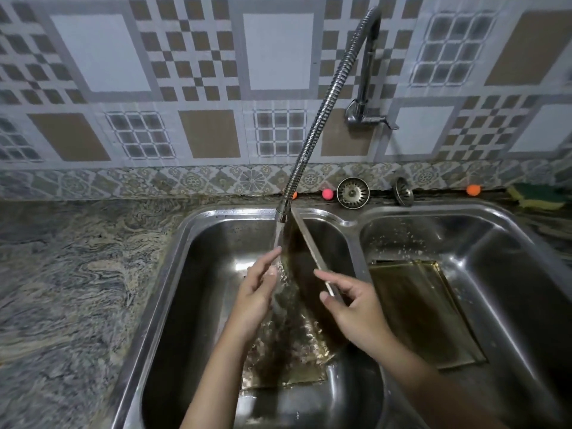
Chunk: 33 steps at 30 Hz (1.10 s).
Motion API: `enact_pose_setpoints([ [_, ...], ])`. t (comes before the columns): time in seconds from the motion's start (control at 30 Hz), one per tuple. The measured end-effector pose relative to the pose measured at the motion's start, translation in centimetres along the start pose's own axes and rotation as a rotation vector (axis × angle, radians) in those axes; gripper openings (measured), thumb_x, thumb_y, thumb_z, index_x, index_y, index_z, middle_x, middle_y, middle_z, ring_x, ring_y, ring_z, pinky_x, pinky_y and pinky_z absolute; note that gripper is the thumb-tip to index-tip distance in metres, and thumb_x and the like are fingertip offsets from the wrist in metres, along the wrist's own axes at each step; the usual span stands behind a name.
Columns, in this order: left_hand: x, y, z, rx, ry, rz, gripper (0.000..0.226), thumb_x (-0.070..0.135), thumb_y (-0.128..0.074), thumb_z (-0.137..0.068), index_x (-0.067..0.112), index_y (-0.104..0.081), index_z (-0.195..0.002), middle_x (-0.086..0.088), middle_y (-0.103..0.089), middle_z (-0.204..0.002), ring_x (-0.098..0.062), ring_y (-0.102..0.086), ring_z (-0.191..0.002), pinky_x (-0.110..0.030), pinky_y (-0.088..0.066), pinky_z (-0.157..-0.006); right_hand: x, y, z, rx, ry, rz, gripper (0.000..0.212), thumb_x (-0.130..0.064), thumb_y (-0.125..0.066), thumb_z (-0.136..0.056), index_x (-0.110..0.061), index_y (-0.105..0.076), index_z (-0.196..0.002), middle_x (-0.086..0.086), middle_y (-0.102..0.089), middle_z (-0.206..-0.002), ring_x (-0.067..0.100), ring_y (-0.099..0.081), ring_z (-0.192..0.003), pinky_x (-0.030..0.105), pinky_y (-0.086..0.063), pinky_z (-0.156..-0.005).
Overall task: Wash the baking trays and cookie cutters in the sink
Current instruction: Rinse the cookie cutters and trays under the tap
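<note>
Under running water, tilted baking tray (pixel 309 274) looks dark, perhaps brownish.

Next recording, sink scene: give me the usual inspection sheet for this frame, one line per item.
Surface: marbled stone counter around a steel double sink.
Job's things: one baking tray held tilted under running water from the hose faucet in the left basin; a second tray lies flat in the right basin. Cookie cutters: nothing seen.
Clutter: two sink strainers, small coloured balls and a sponge on the back ledge.
Grippers: right hand pinches the tray's rim; left hand, fingers straight, rubs its wet face.
Cables: nothing seen.
Surroundings: patterned tile wall.
</note>
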<state>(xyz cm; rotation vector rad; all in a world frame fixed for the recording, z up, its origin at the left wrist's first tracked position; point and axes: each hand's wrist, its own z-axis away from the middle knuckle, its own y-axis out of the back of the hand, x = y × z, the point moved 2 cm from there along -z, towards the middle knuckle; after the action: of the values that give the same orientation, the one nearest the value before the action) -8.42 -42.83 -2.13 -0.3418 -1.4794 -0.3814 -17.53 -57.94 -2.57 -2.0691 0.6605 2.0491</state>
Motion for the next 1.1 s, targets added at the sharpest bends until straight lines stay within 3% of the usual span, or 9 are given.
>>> enact_pose_setpoints([
  [0.13,0.2,-1.5,-0.2,-0.13,0.054,0.147,0.04,0.042,-0.051,-0.089,0.037,-0.057,-0.128,0.018,-0.064,-0.106,-0.012,-0.055,-0.108,-0.039,-0.038,-0.1,0.5,-1.9,1.6,-0.122,0.181,0.259,0.044,-0.003,-0.061,-0.082,-0.039,-0.069,-0.106,-0.024,-0.053,-0.129,-0.009,-0.047,-0.122,0.016,-0.04,-0.102],
  [0.23,0.4,-1.6,-0.1,0.021,0.048,0.227,0.039,0.034,-0.052,-0.088,0.03,-0.058,-0.126,0.013,-0.063,-0.118,-0.004,-0.055,-0.119,-0.035,-0.038,-0.109,0.5,-3.4,2.3,-0.231,0.287,0.345,0.035,-0.02,-0.058,-0.083,-0.041,-0.057,-0.111,-0.023,-0.042,-0.141,-0.003,-0.04,-0.13,0.024,-0.038,-0.107],
  [0.4,-1.4,0.5,0.0,0.283,0.007,0.389,0.033,0.015,-0.055,-0.092,0.03,-0.066,-0.119,-0.008,-0.058,-0.134,-0.025,-0.051,-0.128,-0.051,-0.033,-0.112,0.4,-4.1,2.3,-0.413,0.26,0.404,0.049,-0.043,-0.047,-0.089,-0.053,-0.033,-0.136,-0.039,-0.025,-0.146,-0.01,-0.016,-0.14,0.039,-0.011,-0.119],
  [0.57,-1.5,0.9,0.3,0.26,-0.04,0.527,0.048,0.032,-0.076,-0.074,0.03,-0.065,-0.12,-0.011,-0.053,-0.14,-0.029,-0.045,-0.133,-0.054,-0.028,-0.114,1.5,-2.9,-0.8,-0.273,0.256,0.807,0.064,-0.059,-0.018,-0.092,-0.037,-0.005,-0.15,-0.02,0.009,-0.157,-0.003,0.014,-0.144,0.052,0.008,-0.118],
  [0.7,-1.4,-0.5,0.4,0.248,-0.066,0.447,0.046,0.003,-0.05,-0.093,0.03,-0.054,-0.13,0.002,-0.047,-0.145,-0.01,-0.045,-0.132,-0.042,-0.028,-0.116,0.3,-1.4,-6.0,-0.053,0.107,0.942,0.067,-0.059,-0.014,-0.095,-0.029,0.002,-0.152,-0.006,0.02,-0.157,0.012,0.019,-0.145,0.057,0.013,-0.111],
  [0.8,-0.9,-0.9,-0.7,0.257,-0.073,0.398,0.053,-0.006,-0.042,-0.094,0.026,-0.044,-0.136,0.004,-0.053,-0.134,0.007,-0.052,-0.114,-0.017,-0.041,-0.1,-1.0,-4.3,-5.2,-0.169,0.25,0.992,0.064,-0.051,-0.021,-0.098,-0.028,0.003,-0.152,-0.003,0.022,-0.157,0.015,0.022,-0.145,0.06,0.012,-0.112],
  [0.87,-0.6,0.1,-1.6,0.28,-0.045,0.464,0.055,-0.008,-0.04,-0.094,0.025,-0.044,-0.138,-0.002,-0.061,-0.109,-0.001,-0.058,-0.096,-0.012,-0.047,-0.086,-0.7,-6.2,-2.1,-0.341,0.447,0.989,0.064,-0.048,-0.027,-0.097,-0.028,-0.001,-0.153,-0.006,0.016,-0.159,0.013,0.019,-0.146,0.058,0.01,-0.113],
  [0.97,-0.8,2.2,-2.0,0.312,-0.033,0.584,0.053,-0.007,-0.038,-0.094,0.026,-0.051,-0.134,-0.002,-0.063,-0.127,-0.015,-0.059,-0.117,-0.03,-0.046,-0.102,0.8,-4.4,-1.5,-0.415,0.469,1.057,0.059,-0.057,-0.011,-0.097,-0.041,0.013,-0.148,-0.011,0.024,-0.157,0.01,0.026,-0.143,0.056,0.018,-0.11],
  [1.1,-2.2,1.0,-0.7,0.226,0.033,0.561,0.053,0.002,-0.056,-0.082,0.033,-0.06,-0.126,-0.008,-0.044,-0.147,-0.024,-0.04,-0.137,-0.05,-0.027,-0.116,0.4,-1.3,-6.8,-0.129,0.082,1.076,0.067,-0.058,-0.013,-0.096,-0.028,0.011,-0.15,0.0,0.03,-0.154,0.018,0.029,-0.142,0.064,0.011,-0.111],
])
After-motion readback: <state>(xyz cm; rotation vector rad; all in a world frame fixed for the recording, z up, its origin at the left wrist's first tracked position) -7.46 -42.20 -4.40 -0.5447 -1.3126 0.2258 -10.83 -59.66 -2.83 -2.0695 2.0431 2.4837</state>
